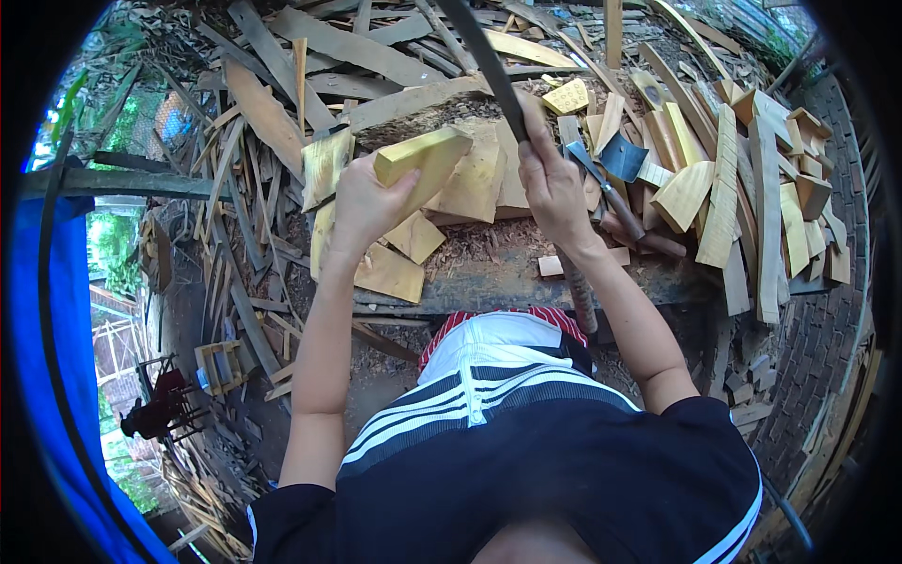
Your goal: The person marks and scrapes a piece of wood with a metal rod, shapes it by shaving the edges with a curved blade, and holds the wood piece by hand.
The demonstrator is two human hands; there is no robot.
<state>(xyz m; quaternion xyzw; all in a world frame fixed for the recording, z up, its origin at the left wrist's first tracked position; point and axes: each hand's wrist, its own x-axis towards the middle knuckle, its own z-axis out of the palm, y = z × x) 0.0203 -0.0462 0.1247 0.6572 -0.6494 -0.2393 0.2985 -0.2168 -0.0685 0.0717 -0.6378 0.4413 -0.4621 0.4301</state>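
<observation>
My left hand [369,205] grips a thick block of yellow wood [427,153], holding it raised above the work area with its far end toward the right. In my right hand [552,179] is a long machete [491,70], its dark narrow blade pointing up and away. Behind my right wrist a long ridged handle [581,299] runs down toward my lap. The blade and the yellow block are apart. Cut yellow wood pieces [390,273] lie below my left hand. Beyond both hands is a rough log [413,101].
To the right of my right hand lie a curved dark metal blade [623,158] and a wooden tool handle [662,244]. Cut blocks and slats [719,197] crowd the right side. Long boards [352,47] cover the back. A blue tarp [61,376] hangs at the left.
</observation>
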